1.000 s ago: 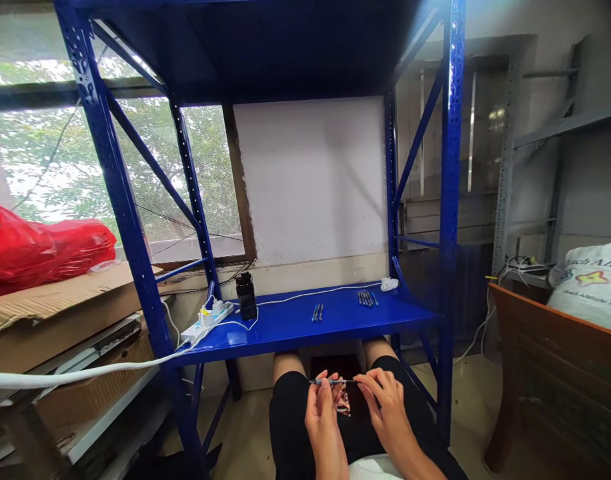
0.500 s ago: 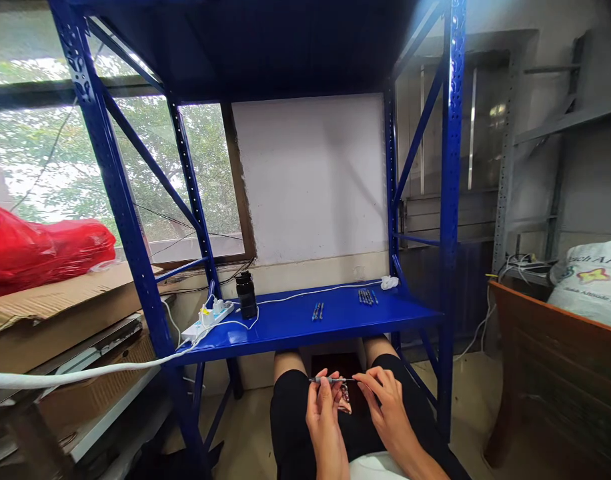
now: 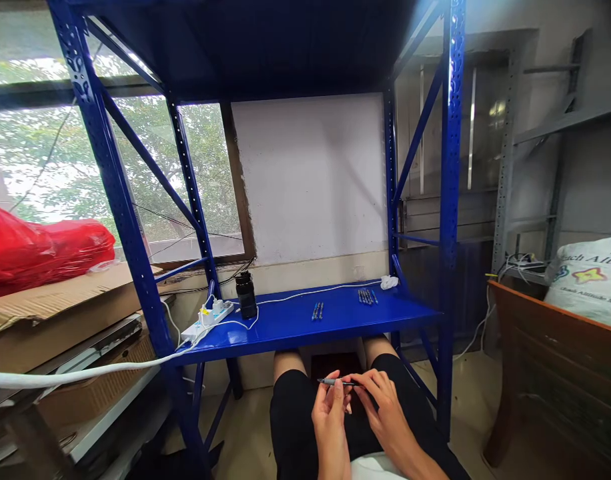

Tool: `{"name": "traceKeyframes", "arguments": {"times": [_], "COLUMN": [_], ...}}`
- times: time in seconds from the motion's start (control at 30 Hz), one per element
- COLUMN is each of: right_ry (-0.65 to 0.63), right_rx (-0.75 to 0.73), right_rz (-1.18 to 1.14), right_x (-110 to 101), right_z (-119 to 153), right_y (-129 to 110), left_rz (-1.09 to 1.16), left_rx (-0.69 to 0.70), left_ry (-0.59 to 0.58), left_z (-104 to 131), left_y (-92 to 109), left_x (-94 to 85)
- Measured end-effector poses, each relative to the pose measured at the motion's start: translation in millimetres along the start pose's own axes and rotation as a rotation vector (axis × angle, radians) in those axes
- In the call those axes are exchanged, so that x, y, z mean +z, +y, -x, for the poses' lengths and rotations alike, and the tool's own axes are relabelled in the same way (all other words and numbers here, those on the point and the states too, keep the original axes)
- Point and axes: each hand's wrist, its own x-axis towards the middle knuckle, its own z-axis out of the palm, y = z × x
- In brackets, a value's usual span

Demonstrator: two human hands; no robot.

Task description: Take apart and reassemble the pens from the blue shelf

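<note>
Above my lap, my left hand (image 3: 330, 413) is closed around a slim grey and black pen (image 3: 330, 382), whose dark tip points left. My right hand (image 3: 385, 403) pinches the thin dark part at the pen's right end, close beside the left fingertips. Whether that part is separate from the grey barrel cannot be made out. On the blue shelf, a small group of pens (image 3: 317, 311) lies near the middle, and several more pens (image 3: 367, 297) lie side by side farther right.
A black bottle (image 3: 246, 295) and a white power strip (image 3: 208, 321) stand on the left of the blue shelf (image 3: 285, 333). White cables cross it to a white bundle (image 3: 389, 283). A wooden chair (image 3: 550, 373) is at the right.
Both hands have come closer together, the left one shifting slightly right with the pen. The thin part between them shows less length, and the patterned item behind the fingers is now mostly hidden.
</note>
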Motion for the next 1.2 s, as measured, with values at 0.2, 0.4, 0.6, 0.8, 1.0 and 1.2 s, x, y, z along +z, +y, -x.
{"name": "traceKeyframes", "arguments": {"times": [0.2,0.4,0.6,0.8,1.0,1.2], "right_ry": [0.084,0.026,-0.050,-0.093,-0.110,-0.083], "right_rx": [0.080,0.075,0.122,0.136,0.080,0.122], "right_rz": [-0.063,-0.171,-0.358,-0.436,-0.403,-0.451], "right_x": [5,4,0,-2,-4,-5], "right_z": [2,1,-1,-1,-2,-3], "right_y": [2,-4,-17,-20,-20,-24], "left_rz": [0.042,-0.016,-0.103,-0.127,-0.098,-0.070], "left_rx": [0.082,0.025,0.023,0.012,0.007,-0.019], "left_ry": [0.075,0.030,-0.015,-0.043,-0.031,-0.049], "left_z": [-2,-1,-1,5,8,7], "left_y": [4,0,-1,7,11,9], "left_x": [-2.2,-1.9,0.4,7.2,10.4,9.1]}}
